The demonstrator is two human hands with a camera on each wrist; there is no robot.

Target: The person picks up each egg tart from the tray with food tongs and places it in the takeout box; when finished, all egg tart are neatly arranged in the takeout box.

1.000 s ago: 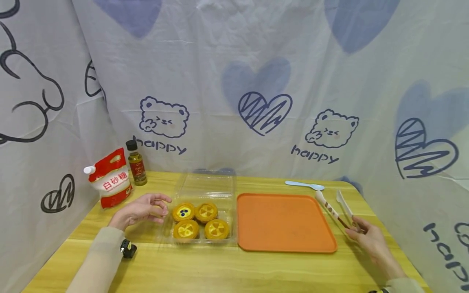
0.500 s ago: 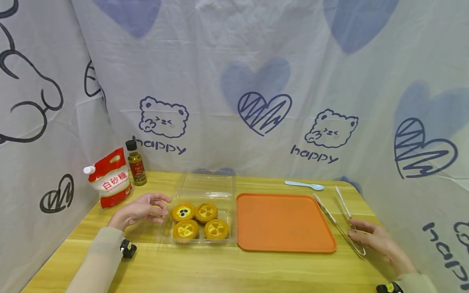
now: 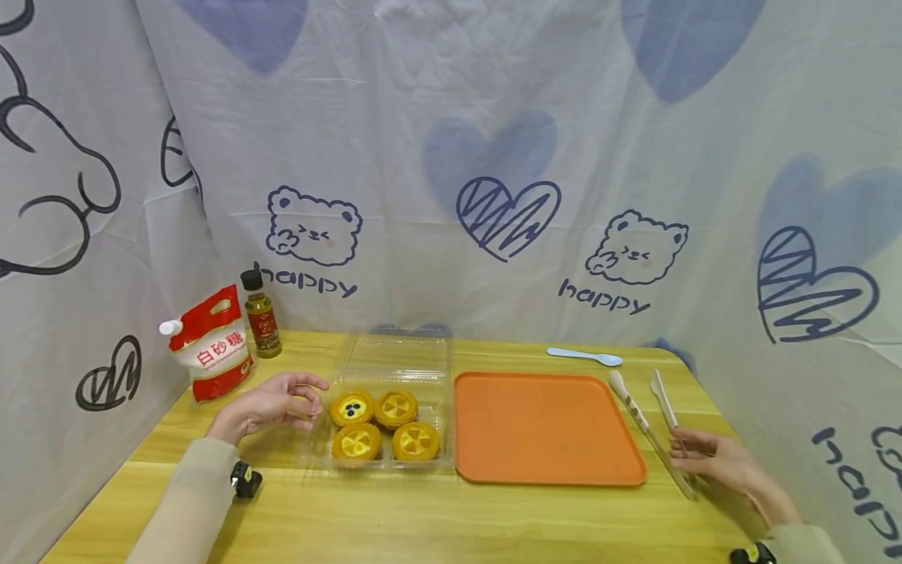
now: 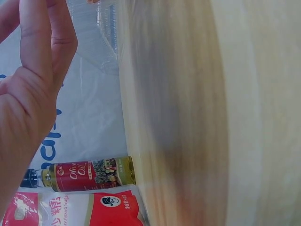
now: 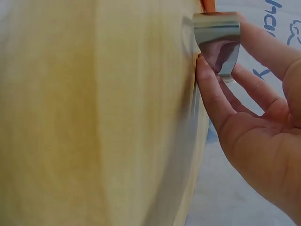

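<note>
My right hand holds a pair of tongs beside the orange tray, its thumb and fingers round one arm. The tongs have metal arms and pale, brown-marked tips pointing away from me, spread apart. In the right wrist view, the bent metal end of the tongs sits between thumb and fingers. My left hand holds nothing, its fingers loosely bent by the left side of a clear plastic box. Several egg tarts sit in that box, whose lid stands raised; one is topped with blueberries.
An orange tray lies between the box and the tongs. Behind it is a pale blue spoon. At the back left stand a red-and-white sugar bag and an olive oil bottle. A patterned cloth encloses the table.
My right hand has shifted back and right along the tongs, so their bent end now shows. The tongs have turned and resettled slightly. My left hand stays in place.
</note>
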